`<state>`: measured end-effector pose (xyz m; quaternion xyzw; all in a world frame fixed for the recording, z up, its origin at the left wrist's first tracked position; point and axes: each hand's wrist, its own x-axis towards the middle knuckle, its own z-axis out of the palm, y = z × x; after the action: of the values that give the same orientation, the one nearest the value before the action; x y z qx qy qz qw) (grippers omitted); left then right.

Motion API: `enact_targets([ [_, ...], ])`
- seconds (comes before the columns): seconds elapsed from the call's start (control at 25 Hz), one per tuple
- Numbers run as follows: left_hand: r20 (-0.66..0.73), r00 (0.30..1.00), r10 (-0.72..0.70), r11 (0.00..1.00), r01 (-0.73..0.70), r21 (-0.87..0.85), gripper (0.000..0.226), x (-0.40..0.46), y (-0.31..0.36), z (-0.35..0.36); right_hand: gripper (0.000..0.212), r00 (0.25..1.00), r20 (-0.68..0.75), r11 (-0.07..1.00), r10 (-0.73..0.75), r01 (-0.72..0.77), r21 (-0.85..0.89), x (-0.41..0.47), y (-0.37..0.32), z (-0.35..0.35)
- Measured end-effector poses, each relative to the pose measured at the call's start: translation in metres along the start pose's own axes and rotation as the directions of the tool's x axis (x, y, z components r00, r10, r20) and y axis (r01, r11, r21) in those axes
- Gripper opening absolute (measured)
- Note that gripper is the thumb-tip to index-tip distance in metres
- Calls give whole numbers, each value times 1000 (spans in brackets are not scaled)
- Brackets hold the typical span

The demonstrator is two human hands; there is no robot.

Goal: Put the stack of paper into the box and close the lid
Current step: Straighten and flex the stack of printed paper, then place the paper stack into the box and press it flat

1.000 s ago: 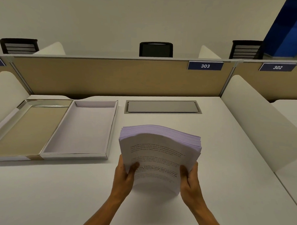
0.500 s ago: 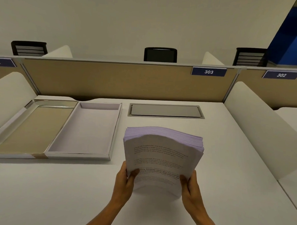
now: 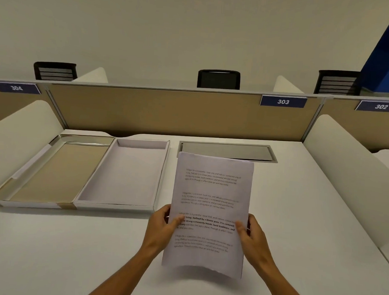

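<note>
A thick stack of printed white paper (image 3: 211,192) is held above the desk, its printed face towards me. My left hand (image 3: 161,230) grips its left edge with the thumb on the front, and my right hand (image 3: 251,236) grips its right edge the same way. To the left of the stack lies the open box: a shallow white tray (image 3: 120,179) with nothing in it. Its hinged lid (image 3: 56,172), with a tan inner face, lies flat beside the tray on the left.
The white desk (image 3: 73,253) has a grey metal cable hatch (image 3: 228,151) behind the paper. A tan partition (image 3: 159,111) closes the back, and curved white dividers (image 3: 344,167) stand at both sides. Black chairs show beyond.
Both hands have lifted the stack and tipped it up, so its full printed face now shows instead of its bowed top edge. The box has not moved.
</note>
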<state>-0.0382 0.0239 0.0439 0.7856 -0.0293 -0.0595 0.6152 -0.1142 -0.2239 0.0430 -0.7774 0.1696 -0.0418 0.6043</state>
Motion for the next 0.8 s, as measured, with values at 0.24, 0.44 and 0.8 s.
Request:
enact_targets([
  [0.24, 3, 995, -96, 994, 96, 50, 21, 16, 0, -17, 26, 998, 33, 995, 50, -47, -91, 20, -11, 13],
  [0.44, 5, 979, -205, 976, 204, 77, 20, 36, 9, -34, 26, 992, 72, 988, 101, -91, -126, 40, -29, 28],
  [0.8, -32, 955, -294, 953, 295, 73, 16, 99, 35, -111, 29, 980, 128, 986, 152, -142, -86, 90, -88, 99],
])
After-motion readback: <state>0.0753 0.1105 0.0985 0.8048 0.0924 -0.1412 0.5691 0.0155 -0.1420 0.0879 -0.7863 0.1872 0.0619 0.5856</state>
